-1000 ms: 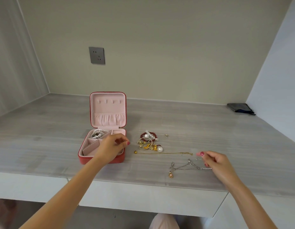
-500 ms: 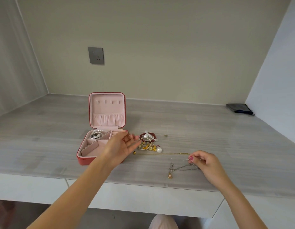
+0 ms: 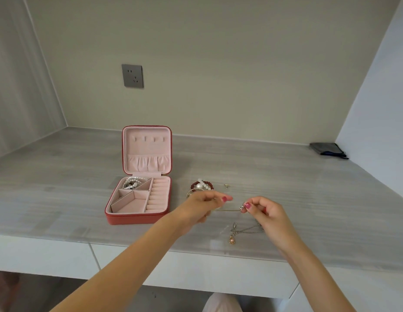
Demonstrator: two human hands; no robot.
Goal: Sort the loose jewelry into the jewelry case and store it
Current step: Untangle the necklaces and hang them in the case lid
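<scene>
My left hand point(image 3: 202, 203) has swung off case point(image 3: 137, 199) to meet right hand point(image 3: 261, 210), right of case. Right pinches silver chain point(image 3: 245, 230) end; left fingers curled, grip unclear. Gold chain point(image 3: 228, 210) between them. Chain pickup starting, I judge.

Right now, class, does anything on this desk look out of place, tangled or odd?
Yes. Loose jewelry lies beside the open jewelry case rather than in it: a heap of bead bracelets, a small gold piece lying alone, and a silver necklace in a loose tangle. Nothing looks broken.
</scene>
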